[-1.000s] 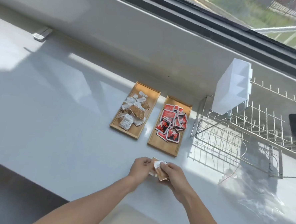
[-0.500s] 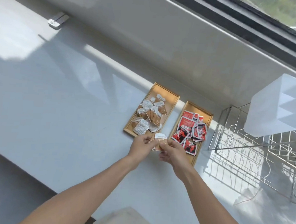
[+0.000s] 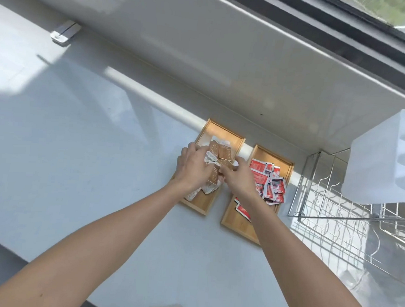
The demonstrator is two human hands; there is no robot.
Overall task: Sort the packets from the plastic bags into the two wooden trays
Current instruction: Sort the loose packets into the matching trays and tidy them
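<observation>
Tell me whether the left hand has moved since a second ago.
Yes. The left hand moved away from the body, from the bare white counter to over the left wooden tray of brown and white packets.

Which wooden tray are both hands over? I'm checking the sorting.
The left tray, holding brown and white packets; the right tray holds red packets.

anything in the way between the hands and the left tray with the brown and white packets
Nothing visible. Both the left hand and right hand are already over the left tray, fingers among the brown and white packets.
</observation>
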